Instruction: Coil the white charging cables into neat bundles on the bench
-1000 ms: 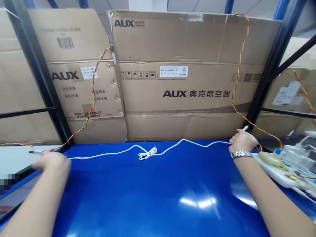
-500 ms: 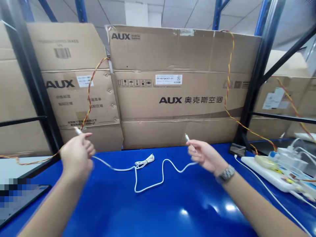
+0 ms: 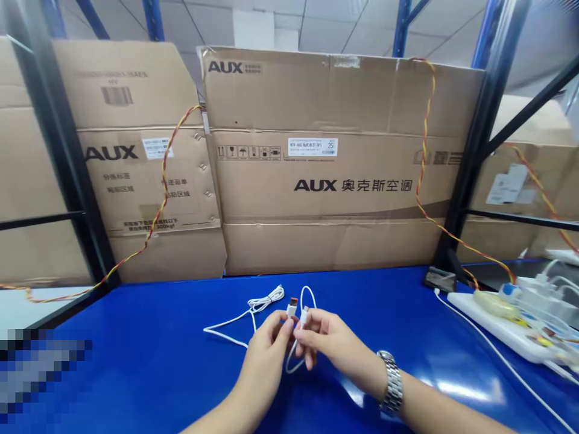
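A white USB cable lies partly on the blue tabletop, with a bundled coil tied by a dark band in its middle. Its orange-tipped USB plug is pinched upright between the thumb and fingers of my left hand. The smaller plug at the other end sits in the grip of my right hand, which wears a metal watch on the wrist. Both plugs are side by side, close together but apart. A loop of cable hangs around the right fingers.
Cardboard boxes stand along the back of the blue table. At right lie a white power strip with adapters and a small dark box. Twisted red-yellow wires hang across the boxes and rack posts.
Both hands have come together from wide apart to the middle of the table, each bringing its cable end. The cable ends moved inward, and the slack now lies differently.
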A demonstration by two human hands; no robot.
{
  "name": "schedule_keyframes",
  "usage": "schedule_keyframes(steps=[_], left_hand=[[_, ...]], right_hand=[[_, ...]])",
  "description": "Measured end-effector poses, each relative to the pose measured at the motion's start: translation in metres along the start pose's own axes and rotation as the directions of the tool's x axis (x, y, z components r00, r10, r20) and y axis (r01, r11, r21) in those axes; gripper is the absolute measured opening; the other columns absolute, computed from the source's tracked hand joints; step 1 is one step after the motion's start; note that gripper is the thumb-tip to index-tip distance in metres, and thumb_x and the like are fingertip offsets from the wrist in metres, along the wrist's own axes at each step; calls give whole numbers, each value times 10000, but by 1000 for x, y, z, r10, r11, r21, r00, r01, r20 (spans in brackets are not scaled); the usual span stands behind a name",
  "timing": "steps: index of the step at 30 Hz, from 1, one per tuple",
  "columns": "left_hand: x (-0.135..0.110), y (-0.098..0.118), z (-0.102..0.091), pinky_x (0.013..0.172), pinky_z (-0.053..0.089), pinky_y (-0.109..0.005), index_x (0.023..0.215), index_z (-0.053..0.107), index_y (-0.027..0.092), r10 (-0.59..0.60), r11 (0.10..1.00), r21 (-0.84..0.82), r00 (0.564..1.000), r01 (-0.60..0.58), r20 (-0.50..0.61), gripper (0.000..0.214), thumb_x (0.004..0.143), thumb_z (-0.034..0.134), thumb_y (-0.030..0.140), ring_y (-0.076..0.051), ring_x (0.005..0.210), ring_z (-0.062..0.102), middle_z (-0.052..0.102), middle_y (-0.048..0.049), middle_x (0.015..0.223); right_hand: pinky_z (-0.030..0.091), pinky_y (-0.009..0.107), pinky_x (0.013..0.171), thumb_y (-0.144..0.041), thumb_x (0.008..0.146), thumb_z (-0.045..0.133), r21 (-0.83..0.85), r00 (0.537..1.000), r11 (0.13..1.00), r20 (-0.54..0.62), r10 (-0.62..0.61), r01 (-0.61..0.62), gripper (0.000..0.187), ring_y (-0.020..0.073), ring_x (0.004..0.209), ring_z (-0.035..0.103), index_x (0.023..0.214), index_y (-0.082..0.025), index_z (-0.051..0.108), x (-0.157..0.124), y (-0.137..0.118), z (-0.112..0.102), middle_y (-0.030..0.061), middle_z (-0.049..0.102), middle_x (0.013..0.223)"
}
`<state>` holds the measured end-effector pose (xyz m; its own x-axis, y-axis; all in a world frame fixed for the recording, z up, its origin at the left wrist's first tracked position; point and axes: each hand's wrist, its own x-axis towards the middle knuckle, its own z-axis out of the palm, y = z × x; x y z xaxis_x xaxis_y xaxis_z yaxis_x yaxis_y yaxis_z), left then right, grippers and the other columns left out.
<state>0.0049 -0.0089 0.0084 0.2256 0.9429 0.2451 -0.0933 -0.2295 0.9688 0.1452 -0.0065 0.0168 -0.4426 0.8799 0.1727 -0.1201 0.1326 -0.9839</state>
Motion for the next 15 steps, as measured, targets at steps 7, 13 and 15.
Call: schedule_keyframes(steps=[7, 13, 15], left_hand=[[0, -6, 4, 417, 313, -199, 698, 479, 175, -118, 989, 101, 990, 111, 72, 293, 805, 419, 441, -78, 380, 389, 413, 74, 457], [-3, -3, 1, 384, 183, -187, 697, 465, 180, -93, 992, 88, 994, 88, 58, 303, 803, 418, 460, -57, 385, 221, 262, 102, 455], [-3, -1, 1, 384, 186, -191, 730, 491, 172, -106, 991, 94, 992, 100, 69, 314, 799, 417, 469, -58, 377, 241, 287, 99, 452]], right_hand=[[366, 216, 467, -390, 666, 657, -167, 984, 986, -172, -54, 25, 284, 70, 470, 449, 658, -160, 491, 5, 4, -7, -34, 506, 614], [364, 221, 473, -426, 736, 568, -189, 965, 980, -239, -107, 62, 264, 78, 446, 447, 717, -177, 482, 3, -3, -6, -45, 512, 567], [369, 226, 495, -412, 739, 569, -188, 962, 978, -236, -135, 91, 251, 83, 467, 457, 714, -178, 482, 1, -7, -5, -36, 534, 588]])
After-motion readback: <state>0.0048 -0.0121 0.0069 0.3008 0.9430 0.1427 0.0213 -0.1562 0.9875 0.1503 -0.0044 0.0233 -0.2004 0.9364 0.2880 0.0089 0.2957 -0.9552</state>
